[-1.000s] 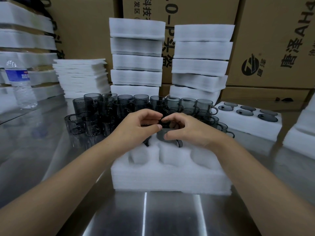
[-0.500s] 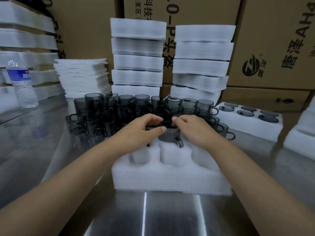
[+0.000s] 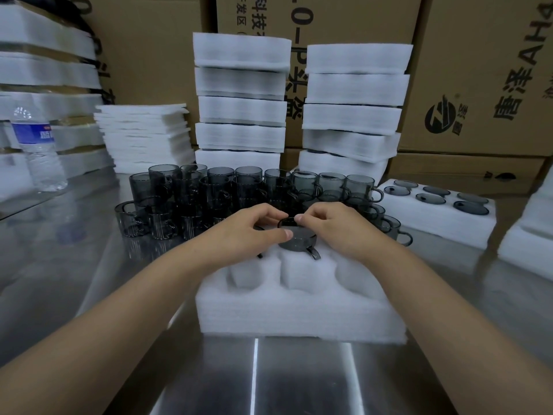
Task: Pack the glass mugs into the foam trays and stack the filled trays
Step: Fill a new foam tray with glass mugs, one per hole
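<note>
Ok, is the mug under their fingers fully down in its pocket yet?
Not fully. The mug sits upright in the foam tray, back-row middle pocket, but its rim and upper wall show above the foam.

mug pressed lower, deeper in foam tray

single head view, forward and down, close over steel table.
</note>
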The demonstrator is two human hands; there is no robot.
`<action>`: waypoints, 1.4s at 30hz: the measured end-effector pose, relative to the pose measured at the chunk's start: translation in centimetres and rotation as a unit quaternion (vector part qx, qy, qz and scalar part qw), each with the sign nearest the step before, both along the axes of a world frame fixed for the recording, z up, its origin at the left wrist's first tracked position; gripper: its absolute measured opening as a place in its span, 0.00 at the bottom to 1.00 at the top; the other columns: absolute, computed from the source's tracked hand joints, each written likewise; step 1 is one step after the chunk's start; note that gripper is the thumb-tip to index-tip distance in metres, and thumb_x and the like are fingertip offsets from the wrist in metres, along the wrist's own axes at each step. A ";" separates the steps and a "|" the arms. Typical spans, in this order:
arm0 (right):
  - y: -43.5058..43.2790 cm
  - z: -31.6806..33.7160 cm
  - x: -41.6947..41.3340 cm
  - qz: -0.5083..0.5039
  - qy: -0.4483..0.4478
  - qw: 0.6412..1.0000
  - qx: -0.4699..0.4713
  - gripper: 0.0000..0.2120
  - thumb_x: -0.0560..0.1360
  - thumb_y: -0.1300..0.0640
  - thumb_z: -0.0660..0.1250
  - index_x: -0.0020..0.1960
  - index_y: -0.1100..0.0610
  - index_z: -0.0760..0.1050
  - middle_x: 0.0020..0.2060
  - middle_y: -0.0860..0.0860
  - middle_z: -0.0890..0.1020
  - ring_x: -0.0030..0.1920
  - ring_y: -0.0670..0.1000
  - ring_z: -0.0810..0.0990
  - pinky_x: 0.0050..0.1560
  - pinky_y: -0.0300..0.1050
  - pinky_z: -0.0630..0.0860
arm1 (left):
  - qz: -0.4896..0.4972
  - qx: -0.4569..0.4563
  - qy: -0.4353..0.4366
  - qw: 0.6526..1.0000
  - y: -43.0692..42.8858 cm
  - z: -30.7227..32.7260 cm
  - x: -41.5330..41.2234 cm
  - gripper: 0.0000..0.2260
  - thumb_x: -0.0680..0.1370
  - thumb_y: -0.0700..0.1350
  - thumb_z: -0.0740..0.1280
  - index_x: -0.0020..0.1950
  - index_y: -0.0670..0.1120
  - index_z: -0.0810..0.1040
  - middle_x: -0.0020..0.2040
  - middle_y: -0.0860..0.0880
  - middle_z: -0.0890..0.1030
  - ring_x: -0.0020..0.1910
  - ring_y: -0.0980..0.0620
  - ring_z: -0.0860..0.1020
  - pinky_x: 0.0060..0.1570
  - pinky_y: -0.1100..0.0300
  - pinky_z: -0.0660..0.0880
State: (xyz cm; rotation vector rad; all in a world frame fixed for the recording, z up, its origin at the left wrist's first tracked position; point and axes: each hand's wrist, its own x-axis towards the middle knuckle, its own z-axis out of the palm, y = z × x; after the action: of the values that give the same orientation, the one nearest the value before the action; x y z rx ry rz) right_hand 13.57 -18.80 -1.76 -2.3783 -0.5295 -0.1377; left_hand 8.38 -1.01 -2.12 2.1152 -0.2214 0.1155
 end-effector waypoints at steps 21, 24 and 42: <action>0.6 -0.2 0.4 -0.012 -0.020 0.996 -0.089 0.13 0.78 0.47 0.65 0.46 0.54 0.85 0.16 0.46 0.66 0.22 0.46 0.66 0.27 0.40 0.60 | 0.005 0.073 0.000 0.997 -0.1 0.0 0.0 0.12 0.73 0.51 0.71 0.45 0.70 0.77 0.42 0.56 0.80 0.35 0.64 0.76 0.37 0.71 0.71; 0.7 -0.1 0.3 -0.006 -0.017 0.995 -0.095 0.10 0.77 0.47 0.65 0.48 0.47 0.85 0.16 0.40 0.71 0.24 0.44 0.67 0.28 0.39 0.62 | 0.011 0.091 0.010 0.996 -0.1 0.0 0.2 0.10 0.73 0.51 0.70 0.50 0.67 0.78 0.53 0.57 0.80 0.48 0.60 0.77 0.47 0.66 0.72; 0.8 -0.3 1.0 -0.005 -0.026 0.995 -0.099 0.06 0.71 0.45 0.71 0.42 0.46 0.81 0.33 0.40 0.77 0.39 0.44 0.75 0.41 0.42 0.68 | -0.005 0.097 0.034 0.995 0.3 0.1 0.8 0.09 0.71 0.53 0.72 0.48 0.65 0.78 0.24 0.62 0.76 0.26 0.67 0.73 0.35 0.65 0.68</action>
State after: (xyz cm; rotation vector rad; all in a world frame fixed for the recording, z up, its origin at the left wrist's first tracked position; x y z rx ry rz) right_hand 14.55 -17.96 -2.02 -2.5773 -0.5785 -0.1595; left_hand 9.17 -0.66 -1.97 2.3057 -0.2101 0.0154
